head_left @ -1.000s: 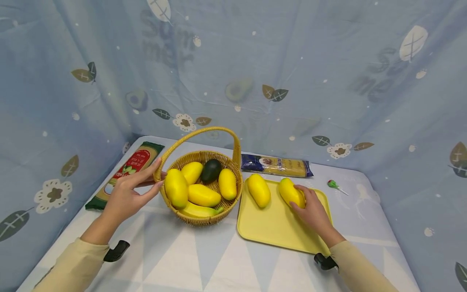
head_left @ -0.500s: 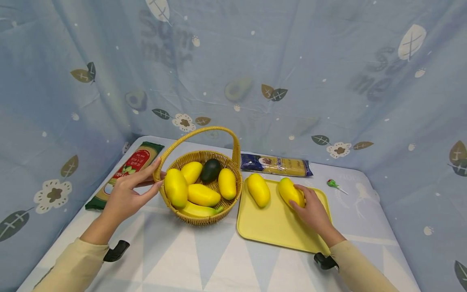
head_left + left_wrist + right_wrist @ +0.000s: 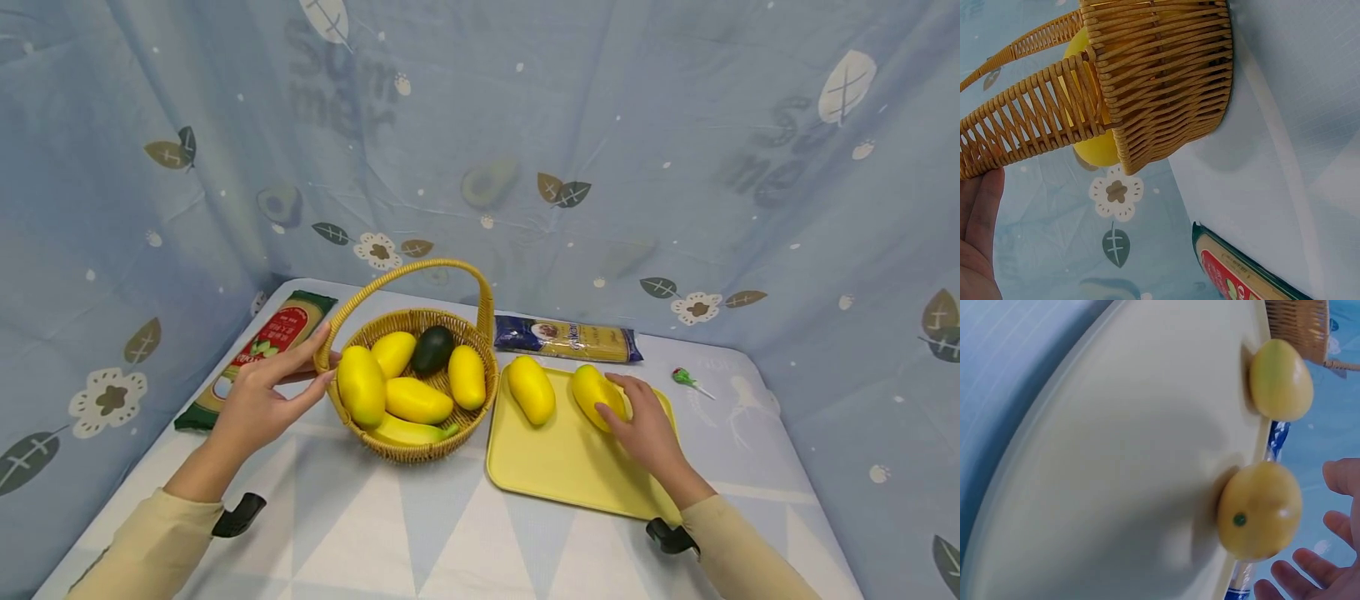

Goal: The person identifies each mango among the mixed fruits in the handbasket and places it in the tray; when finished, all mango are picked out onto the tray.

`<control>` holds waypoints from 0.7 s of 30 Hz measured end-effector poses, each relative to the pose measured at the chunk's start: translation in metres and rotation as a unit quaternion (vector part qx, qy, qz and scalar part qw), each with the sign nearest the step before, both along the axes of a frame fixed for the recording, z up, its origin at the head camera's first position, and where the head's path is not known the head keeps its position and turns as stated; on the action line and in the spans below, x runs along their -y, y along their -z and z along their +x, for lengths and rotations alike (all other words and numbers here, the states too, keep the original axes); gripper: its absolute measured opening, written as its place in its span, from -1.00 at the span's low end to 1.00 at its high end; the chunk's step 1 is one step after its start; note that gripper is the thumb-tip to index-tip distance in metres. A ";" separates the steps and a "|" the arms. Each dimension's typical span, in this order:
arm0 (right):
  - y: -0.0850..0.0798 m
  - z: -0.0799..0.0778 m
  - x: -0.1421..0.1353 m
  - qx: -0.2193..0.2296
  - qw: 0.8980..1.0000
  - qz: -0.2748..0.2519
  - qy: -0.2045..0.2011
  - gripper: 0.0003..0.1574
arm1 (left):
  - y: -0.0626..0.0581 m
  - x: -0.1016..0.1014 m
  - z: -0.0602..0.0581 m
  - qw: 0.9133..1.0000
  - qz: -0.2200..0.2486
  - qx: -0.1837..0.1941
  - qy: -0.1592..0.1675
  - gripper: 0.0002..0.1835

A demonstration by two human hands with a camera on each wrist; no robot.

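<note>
My left hand [image 3: 258, 404] holds the handle of a wicker basket [image 3: 423, 452] at its left base, fingertips and thumb against the weave. Inside lie several yellow mangoes [image 3: 418, 402], a banana [image 3: 408, 432] and a dark green avocado [image 3: 432, 351]. On a yellow tray [image 3: 540, 471] to the basket's right rest two mangoes, a left one [image 3: 531, 390] and a right one [image 3: 592, 392]. Around the right mango, my right hand [image 3: 651, 433] has its fingers spread. In the right wrist view, the fingers [image 3: 1313, 565] stand apart from that mango [image 3: 1263, 512].
A blue and yellow pasta packet [image 3: 570, 340] lies behind the tray. Left of the basket is a green and red packet [image 3: 277, 337]. A lollipop [image 3: 692, 382] lies to the tray's right. A patterned curtain [image 3: 480, 125] surrounds the table [image 3: 480, 542].
My right hand has loosened its fingers from the right mango and drawn slightly back; the mango stays on the tray. The left hand and basket hold still.
</note>
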State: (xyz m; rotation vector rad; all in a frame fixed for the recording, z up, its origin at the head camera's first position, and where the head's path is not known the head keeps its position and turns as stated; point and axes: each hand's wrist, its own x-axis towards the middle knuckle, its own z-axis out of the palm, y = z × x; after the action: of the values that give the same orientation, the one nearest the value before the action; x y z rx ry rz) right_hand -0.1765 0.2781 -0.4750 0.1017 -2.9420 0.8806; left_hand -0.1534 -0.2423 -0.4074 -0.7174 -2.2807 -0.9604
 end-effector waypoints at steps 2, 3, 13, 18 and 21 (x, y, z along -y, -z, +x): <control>-0.002 0.001 0.002 -0.006 1.000 -0.001 -0.004 -0.29 | 0.000 0.000 0.000 1.000 0.000 0.001 0.000 -0.06; -0.003 0.001 0.003 -0.009 1.000 -0.001 -0.006 -0.29 | 0.000 0.000 0.000 1.000 0.000 0.001 -0.001 -0.06; -0.017 0.007 0.023 -0.038 0.998 -0.029 -0.041 -0.35 | 0.000 0.001 0.000 1.000 0.001 -0.001 0.002 -0.05; -0.022 0.012 0.034 -0.046 0.996 -0.039 -0.063 -0.36 | 0.001 0.001 0.000 1.000 0.000 0.001 -0.001 -0.06; -0.026 0.015 0.043 -0.046 0.995 -0.044 -0.075 -0.36 | 0.000 0.001 -0.001 1.000 -0.001 0.002 -0.003 -0.06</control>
State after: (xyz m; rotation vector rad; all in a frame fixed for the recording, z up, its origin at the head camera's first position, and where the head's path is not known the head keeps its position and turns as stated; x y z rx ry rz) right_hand -0.1612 0.2355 -0.4486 0.3536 -2.8345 0.9947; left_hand -0.1541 -0.2429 -0.4078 -0.7088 -2.2872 -0.9569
